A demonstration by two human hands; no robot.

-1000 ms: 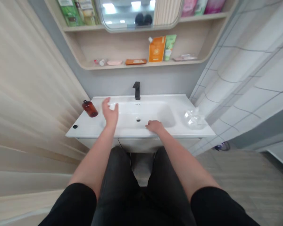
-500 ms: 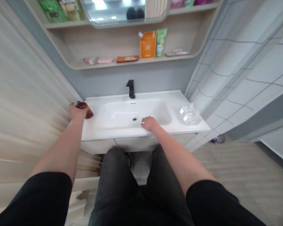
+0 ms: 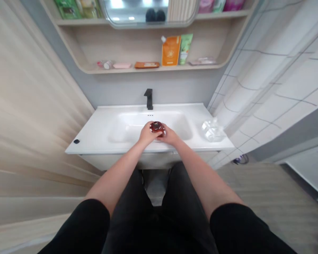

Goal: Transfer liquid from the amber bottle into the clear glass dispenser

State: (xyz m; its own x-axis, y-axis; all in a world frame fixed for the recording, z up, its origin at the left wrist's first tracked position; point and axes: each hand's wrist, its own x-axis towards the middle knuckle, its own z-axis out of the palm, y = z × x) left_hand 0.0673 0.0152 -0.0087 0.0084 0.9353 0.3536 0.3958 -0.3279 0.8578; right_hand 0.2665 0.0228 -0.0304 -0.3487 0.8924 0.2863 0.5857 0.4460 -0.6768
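Observation:
A small amber-brown bottle [image 3: 157, 127] is held over the front of the white sink basin [image 3: 127, 127]. My left hand [image 3: 145, 135] is wrapped round its left side. Against the bottle's right side rests my right hand [image 3: 169, 135], fingers curled onto it. Only the bottle's top and dark neck show between the two hands. A small black cap [image 3: 76, 141] lies on the counter's front left corner, well away from both hands.
A black faucet [image 3: 148, 98] stands at the back of the basin. A crumpled clear plastic thing [image 3: 212, 130] lies on the counter's right end. The wall shelf [image 3: 148, 67] above carries an orange pouch [image 3: 171, 51], a green tube and small flat items. Tiled wall on the right, wood panelling on the left.
My left hand reached out to the bottle at the counter's left end, then carried it to the middle of the sink. My right hand, resting on the sink's front edge, now touches the bottle.

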